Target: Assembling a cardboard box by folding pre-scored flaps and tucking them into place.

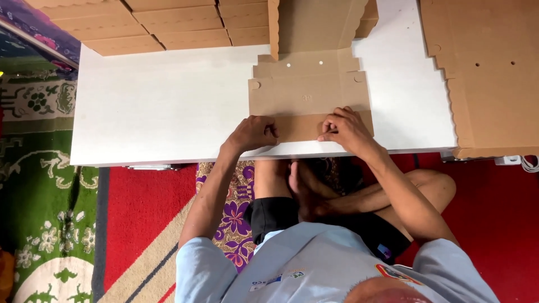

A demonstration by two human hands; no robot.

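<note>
shirt: light blue, short sleeves, chest badges | shorts: black

A flat brown cardboard box blank (309, 95) lies on the white table's near edge, folded brown boxes (168, 25) stacked at the far edge, more flat blanks (494, 73) piled rightward.

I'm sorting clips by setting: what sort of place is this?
Probably a home workspace for folding boxes: a low white table on patterned rugs, stacked cardboard blanks, both hands pressing a flat blank.
</note>
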